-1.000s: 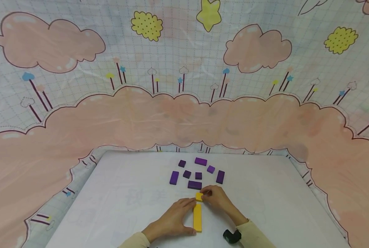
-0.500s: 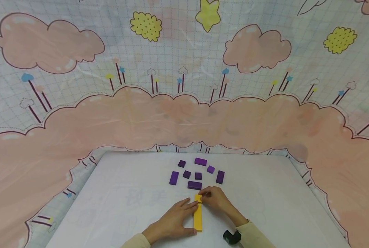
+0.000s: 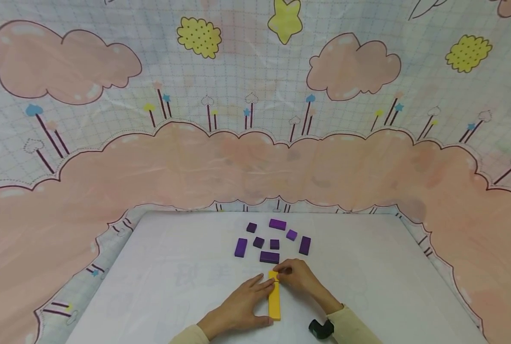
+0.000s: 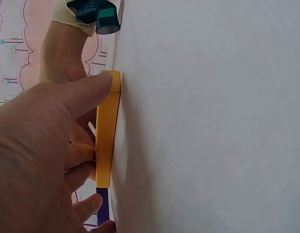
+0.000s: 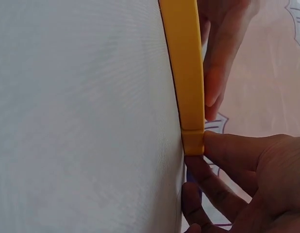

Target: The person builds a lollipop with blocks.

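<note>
In the head view a long yellow block (image 3: 274,306) lies lengthwise, with a small yellow block (image 3: 273,274) against its far end. My left hand (image 3: 242,306) spans the long block's left side, thumb at the near end and fingertips by the join. My right hand (image 3: 300,277) pinches the small block from the right. The left wrist view has my left thumb (image 4: 94,90) on the end of the long yellow block (image 4: 106,141). In the right wrist view, the small yellow block (image 5: 192,142) touches the long one (image 5: 186,68), with right fingertips at its side and end.
Several purple blocks, such as a long one (image 3: 270,257) just beyond the yellow pair and a cube (image 3: 274,244), lie scattered on the white table (image 3: 174,272). A black device (image 3: 321,328) is by the right sleeve. Behind hangs a patterned cloth (image 3: 255,167).
The small yellow block, held by my right hand, has moved toward me, closing the gap to the long block. My left fingertips have shifted slightly over the join.
</note>
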Action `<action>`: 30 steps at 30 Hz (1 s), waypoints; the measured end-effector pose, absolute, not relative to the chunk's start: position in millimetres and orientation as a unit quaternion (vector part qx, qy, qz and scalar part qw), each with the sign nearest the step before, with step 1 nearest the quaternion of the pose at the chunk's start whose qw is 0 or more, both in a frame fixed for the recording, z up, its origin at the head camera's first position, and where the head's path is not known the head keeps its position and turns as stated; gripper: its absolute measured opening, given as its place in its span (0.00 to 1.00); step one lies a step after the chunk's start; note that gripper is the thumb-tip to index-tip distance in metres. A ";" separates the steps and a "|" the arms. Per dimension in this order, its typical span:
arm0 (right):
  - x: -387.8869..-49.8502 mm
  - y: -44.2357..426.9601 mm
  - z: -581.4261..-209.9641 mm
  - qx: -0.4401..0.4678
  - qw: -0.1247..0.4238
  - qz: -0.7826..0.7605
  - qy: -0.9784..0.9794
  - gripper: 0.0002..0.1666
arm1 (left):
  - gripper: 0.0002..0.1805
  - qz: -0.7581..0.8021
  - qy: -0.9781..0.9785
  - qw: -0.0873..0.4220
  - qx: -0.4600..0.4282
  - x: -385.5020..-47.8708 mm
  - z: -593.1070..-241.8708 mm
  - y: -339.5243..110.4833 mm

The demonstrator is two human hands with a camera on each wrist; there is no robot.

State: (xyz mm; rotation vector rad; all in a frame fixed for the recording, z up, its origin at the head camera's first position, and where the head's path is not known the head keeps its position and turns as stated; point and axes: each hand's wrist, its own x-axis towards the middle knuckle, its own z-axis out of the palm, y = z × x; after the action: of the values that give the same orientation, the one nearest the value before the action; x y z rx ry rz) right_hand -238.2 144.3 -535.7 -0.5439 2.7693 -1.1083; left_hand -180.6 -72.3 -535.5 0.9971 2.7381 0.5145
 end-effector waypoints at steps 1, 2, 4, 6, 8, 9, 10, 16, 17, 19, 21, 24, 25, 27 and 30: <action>-238.2 144.3 -535.7 -0.180 0.055 -0.365 0.912 0.09 | 0.45 0.173 0.922 0.091 0.335 -180.5 -535.5 -72.2; -238.0 144.3 -535.6 -0.180 0.055 -0.366 0.911 0.09 | 0.45 0.172 0.922 0.090 0.335 -180.5 -535.7 -72.2; -238.1 144.2 -535.8 -0.181 0.055 -0.365 0.912 0.09 | 0.45 0.169 0.922 0.085 0.338 -180.2 -535.6 -72.2; -237.8 144.1 -535.9 -0.180 0.055 -0.364 0.912 0.09 | 0.44 0.164 0.922 0.081 0.340 -180.2 -535.8 -72.1; -237.6 144.2 -535.7 -0.179 0.054 -0.363 0.913 0.10 | 0.44 0.163 0.922 0.077 0.342 -180.2 -535.6 -71.9; -237.7 144.2 -535.5 -0.180 0.053 -0.362 0.913 0.10 | 0.44 0.162 0.922 0.077 0.342 -180.1 -535.2 -71.8; -237.7 144.2 -535.7 -0.179 0.053 -0.362 0.913 0.10 | 0.44 0.163 0.922 0.077 0.342 -180.0 -534.9 -71.8; -239.0 144.9 -535.3 -0.176 0.060 -0.364 0.913 0.10 | 0.43 0.162 0.921 0.063 0.348 -179.1 -534.6 -71.8; -239.2 145.1 -535.0 -0.177 0.060 -0.365 0.912 0.10 | 0.43 0.161 0.921 0.061 0.350 -179.0 -534.9 -71.7; -239.5 145.4 -535.3 -0.179 0.058 -0.364 0.912 0.10 | 0.43 0.161 0.921 0.056 0.351 -179.2 -535.3 -71.6; -239.5 145.5 -535.3 -0.183 0.054 -0.363 0.912 0.10 | 0.43 0.162 0.921 0.055 0.351 -179.5 -535.6 -71.4; -239.4 145.4 -536.3 -0.186 0.050 -0.360 0.913 0.10 | 0.43 0.163 0.922 0.062 0.346 -180.1 -536.6 -71.6; -239.4 145.2 -536.7 -0.185 0.049 -0.359 0.913 0.10 | 0.43 0.164 0.922 0.066 0.345 -180.2 -536.9 -71.7; -239.1 144.7 -536.8 -0.184 0.048 -0.358 0.914 0.10 | 0.43 0.163 0.923 0.071 0.341 -180.3 -537.7 -72.0; -238.8 144.1 -536.9 -0.180 0.050 -0.359 0.914 0.10 | 0.44 0.162 0.924 0.071 0.339 -180.6 -538.7 -72.1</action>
State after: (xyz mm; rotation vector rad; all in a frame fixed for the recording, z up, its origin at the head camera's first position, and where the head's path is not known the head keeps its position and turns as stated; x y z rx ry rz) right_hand -238.8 144.1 -536.9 -0.5480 2.7843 -1.0927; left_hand -180.6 -72.1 -538.7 1.0204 2.7771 0.4884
